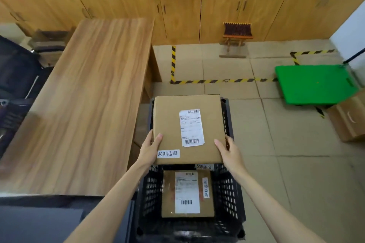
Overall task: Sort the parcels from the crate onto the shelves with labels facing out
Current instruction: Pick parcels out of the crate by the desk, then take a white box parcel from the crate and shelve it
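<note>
Left hand (pixel 151 147) and right hand (pixel 227 149) grasp 1 parcel (pixel 187 128) above the crate (pixel 230 187), label up, apparently for reading.

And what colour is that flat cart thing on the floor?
Bright green. The cart shows best in the head view, at the right, beside the striped floor tape.

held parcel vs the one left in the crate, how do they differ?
The held parcel is gripped by the left hand and right hand above the black crate; the crate parcel lies inside it. The held parcel looks larger. Its handwritten strip sits along the near edge; the crate parcel's runs up its right side. Both are brown cardboard, shipping labels facing up.
</note>
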Demonstrator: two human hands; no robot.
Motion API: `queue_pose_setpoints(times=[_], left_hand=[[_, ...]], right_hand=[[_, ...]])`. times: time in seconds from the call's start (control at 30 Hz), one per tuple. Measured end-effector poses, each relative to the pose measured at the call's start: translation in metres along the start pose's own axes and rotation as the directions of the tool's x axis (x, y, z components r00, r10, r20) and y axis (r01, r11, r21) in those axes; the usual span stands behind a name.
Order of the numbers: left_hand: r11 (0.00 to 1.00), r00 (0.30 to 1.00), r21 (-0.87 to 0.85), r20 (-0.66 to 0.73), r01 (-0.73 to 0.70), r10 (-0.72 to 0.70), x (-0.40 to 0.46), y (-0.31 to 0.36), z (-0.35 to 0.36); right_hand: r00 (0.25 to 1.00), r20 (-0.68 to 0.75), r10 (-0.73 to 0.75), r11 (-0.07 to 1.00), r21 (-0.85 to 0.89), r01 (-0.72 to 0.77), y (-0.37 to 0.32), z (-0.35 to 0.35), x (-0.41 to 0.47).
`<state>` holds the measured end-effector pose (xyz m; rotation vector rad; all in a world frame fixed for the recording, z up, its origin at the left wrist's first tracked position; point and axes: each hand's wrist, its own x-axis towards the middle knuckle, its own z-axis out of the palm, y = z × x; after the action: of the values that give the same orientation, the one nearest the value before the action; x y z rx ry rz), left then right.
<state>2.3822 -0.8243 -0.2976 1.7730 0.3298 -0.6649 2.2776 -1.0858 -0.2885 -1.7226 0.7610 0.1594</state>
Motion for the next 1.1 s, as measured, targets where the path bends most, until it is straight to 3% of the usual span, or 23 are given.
queue_pose_setpoints(times=[0.53,0.73,0.93,1.1], left_hand=[[0.983,0.981,0.021,-0.07,0.182,-0.18,0.075,-0.057,0.027],[0.983,0.981,0.051,-0.095,0.175,-0.17,0.085,-0.05,0.031],[0.975,0.986,0.214,-0.167,0.051,-0.015,0.059,-0.019,0.038],[0.93,0.979,0.344,-0.104,-0.13,0.175,0.024,0.039,0.034]], right_hand=[[0.983,-0.065,0.172,0.982,-0.068,-0.177,0.062,0.05,0.068],[0.982,-0.047,0.18,0.979,-0.084,-0.184,0.061,0.054,0.085],[0.993,-0.072,0.097,0.968,-0.226,-0.111,0.03,0.044,0.07],[0.995,0.012,-0.104,0.896,-0.434,0.098,-0.03,0.022,0.053]])
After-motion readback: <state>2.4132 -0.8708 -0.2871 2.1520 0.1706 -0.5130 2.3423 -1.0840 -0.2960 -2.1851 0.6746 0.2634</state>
